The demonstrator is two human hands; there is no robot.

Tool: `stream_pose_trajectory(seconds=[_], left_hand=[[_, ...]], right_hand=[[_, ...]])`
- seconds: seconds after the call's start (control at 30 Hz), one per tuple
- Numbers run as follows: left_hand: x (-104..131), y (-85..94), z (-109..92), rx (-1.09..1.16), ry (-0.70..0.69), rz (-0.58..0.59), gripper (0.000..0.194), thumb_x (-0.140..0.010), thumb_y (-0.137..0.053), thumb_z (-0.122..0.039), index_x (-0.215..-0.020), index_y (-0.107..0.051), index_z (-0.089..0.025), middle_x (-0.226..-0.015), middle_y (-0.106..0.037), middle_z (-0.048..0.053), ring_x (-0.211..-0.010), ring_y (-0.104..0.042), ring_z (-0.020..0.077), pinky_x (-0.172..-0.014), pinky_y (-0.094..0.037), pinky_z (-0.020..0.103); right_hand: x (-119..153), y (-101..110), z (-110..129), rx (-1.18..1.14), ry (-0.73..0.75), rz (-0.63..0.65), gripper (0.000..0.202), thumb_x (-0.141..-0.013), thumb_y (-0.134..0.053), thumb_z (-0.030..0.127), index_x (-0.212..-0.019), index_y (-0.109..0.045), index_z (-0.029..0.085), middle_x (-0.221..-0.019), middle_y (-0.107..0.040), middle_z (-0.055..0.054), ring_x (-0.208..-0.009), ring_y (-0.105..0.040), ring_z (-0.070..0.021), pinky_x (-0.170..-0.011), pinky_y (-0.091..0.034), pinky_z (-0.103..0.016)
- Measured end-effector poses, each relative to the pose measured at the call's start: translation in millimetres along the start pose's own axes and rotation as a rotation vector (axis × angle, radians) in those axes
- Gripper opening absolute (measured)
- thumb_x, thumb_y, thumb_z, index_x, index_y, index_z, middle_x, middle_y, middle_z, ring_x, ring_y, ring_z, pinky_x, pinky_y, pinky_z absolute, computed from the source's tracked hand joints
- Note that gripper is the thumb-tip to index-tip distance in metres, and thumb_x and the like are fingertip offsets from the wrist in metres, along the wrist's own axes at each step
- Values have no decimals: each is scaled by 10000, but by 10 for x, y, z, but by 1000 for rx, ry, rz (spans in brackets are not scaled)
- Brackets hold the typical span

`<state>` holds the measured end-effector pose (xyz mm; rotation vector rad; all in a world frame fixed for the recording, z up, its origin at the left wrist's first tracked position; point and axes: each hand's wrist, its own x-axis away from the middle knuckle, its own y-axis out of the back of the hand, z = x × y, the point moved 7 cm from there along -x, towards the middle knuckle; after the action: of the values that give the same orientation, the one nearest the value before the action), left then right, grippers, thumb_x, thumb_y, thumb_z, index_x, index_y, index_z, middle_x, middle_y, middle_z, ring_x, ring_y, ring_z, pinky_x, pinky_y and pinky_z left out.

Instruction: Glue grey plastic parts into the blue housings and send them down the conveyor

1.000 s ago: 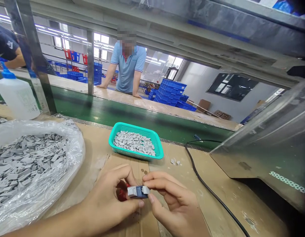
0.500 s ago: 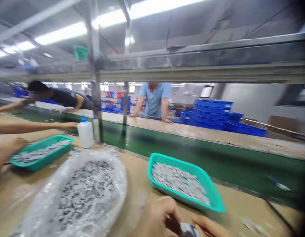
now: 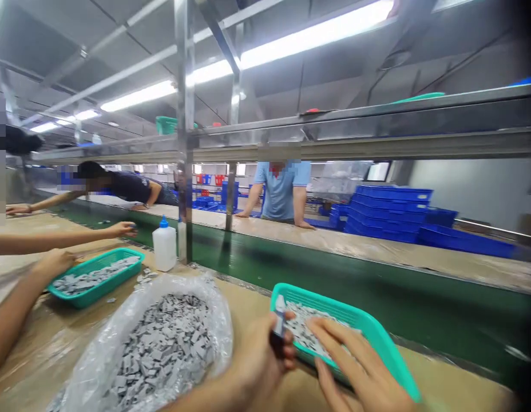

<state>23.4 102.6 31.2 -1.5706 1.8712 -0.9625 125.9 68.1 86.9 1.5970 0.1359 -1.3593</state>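
Observation:
My left hand (image 3: 265, 355) is closed around a small dark piece with a pale tip (image 3: 279, 320), held upright between thumb and fingers at the near left edge of a green basket (image 3: 377, 326). Many thin, light grey pieces (image 3: 302, 315) lie in that basket. Over its near side reaches my right hand (image 3: 362, 366), its fingers stretched out, with nothing visible in them; whether the fingertips touch the pieces I cannot tell. To the left of my hands, a clear plastic bag (image 3: 225, 329) lies spread wide around a heap of small grey and black parts (image 3: 166, 337).
A co-worker's hands reach from the left, one at a second green basket (image 3: 94, 294). A white bottle with a blue cap (image 3: 165, 246) stands beside a metal post (image 3: 186, 200). Beyond runs a green conveyor belt (image 3: 248, 257). Stacked blue crates (image 3: 385, 212) and two people are behind it.
My hands have parted; the left has turned up, holding the small piece, and the right has moved over the basket. The view has tilted upward. The co-worker's far hand has risen.

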Motion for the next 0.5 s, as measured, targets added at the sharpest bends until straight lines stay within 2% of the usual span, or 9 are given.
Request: stream_pose_trajectory(seconds=[0.03,0.07,0.13,0.17,0.23,0.33,0.43,0.5], left_hand=[[11,13,-49,-33,0,4,281,-640,-617,-325,-790,-526,-106,-506,-389,-52,-437,-353,44,-431,-243,158],[21,17,-125,-72,-32,15,289,-647,-625,-329,-799,-522,-106,-514,-363,-59,-448,-346,40,-436,-242,153],[21,-4,-245,-155,-56,72,329,-640,-644,-371,-791,-526,-104,-524,-318,-69,-453,-315,33,-429,-227,149],[1,-14,-290,-199,-59,100,346,-636,-644,-394,-785,-528,-104,-526,-301,-72,-447,-293,30,-419,-213,150],[-93,-8,-357,-338,-77,128,352,-645,-627,-416,-773,-529,-103,-531,-287,-73,-446,-274,29,-411,-195,154],[-364,54,-416,-637,-165,122,342,-673,-571,-437,-755,-518,-109,-528,-278,-73,-447,-281,39,-414,-197,168],[-740,170,-443,-824,-208,105,352,-675,-523,-477,-716,-504,-128,-495,-257,-86,-416,-261,48,-404,-186,185],[-989,271,-491,-941,-208,79,348,-665,-525,-484,-689,-510,-138,-465,-295,-82,-403,-286,59,-402,-205,196]], right_hand=[[-45,48,-137,19,-58,17,342,-761,-477,213,-1090,-565,240,-1026,-618,-55,-938,-569,-247,-825,-451,-382],[-74,59,-311,39,-148,96,312,-781,-442,216,-1060,-582,211,-998,-629,-68,-911,-577,-242,-787,-467,-380],[-52,30,-676,73,-344,318,299,-804,-389,185,-1011,-605,183,-967,-642,-72,-853,-593,-218,-732,-483,-355],[-12,-5,-820,87,-403,432,302,-805,-375,158,-987,-616,171,-969,-645,-75,-855,-591,-210,-730,-481,-341],[60,-68,-1025,113,-453,551,287,-767,-405,87,-922,-642,140,-931,-660,-81,-811,-604,-187,-716,-483,-297],[151,-275,-1176,133,-454,683,265,-726,-480,35,-918,-635,134,-919,-661,-62,-768,-604,-150,-706,-477,-257],[202,-506,-1231,157,-444,809,181,-784,-537,155,-958,-584,141,-955,-620,-46,-811,-587,-147,-732,-472,-312],[214,-605,-1251,175,-450,873,192,-822,-509,244,-982,-552,145,-990,-583,-47,-847,-573,-156,-735,-472,-347]])
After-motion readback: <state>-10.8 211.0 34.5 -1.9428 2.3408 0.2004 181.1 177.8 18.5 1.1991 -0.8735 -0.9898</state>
